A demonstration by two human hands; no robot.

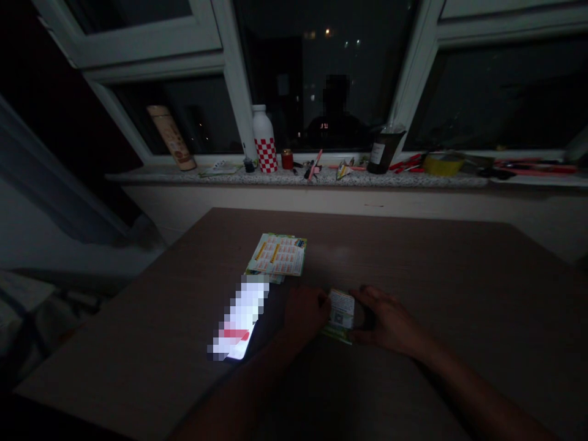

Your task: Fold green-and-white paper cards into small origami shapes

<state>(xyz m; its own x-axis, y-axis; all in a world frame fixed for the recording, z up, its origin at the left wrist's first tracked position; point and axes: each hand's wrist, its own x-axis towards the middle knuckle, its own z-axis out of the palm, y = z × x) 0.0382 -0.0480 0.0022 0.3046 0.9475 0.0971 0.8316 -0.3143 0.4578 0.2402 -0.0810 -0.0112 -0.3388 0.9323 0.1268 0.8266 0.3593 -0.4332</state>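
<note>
A small folded printed card (342, 304) with fine text, a square code and a green lower edge lies on the table between my hands. My left hand (307, 311) is closed at its left edge, the fingers bent and the thumb tip hidden. At the right edge is my right hand (390, 321), its thumb and fingers apart and curved near the card's corners. Left of my hands a phone (241, 315) lies with its screen lit and blurred out. Beyond the phone rests a small overlapping pile of printed cards (280, 255) with yellow and red markings.
The brown table (413, 251) ends below a stone windowsill (211, 184). On the sill stand a tan flask (171, 138), a red-checked white bottle (265, 141), a small red jar (287, 160), a dark cup (383, 150) and a yellow tape roll (443, 164). The room is dim.
</note>
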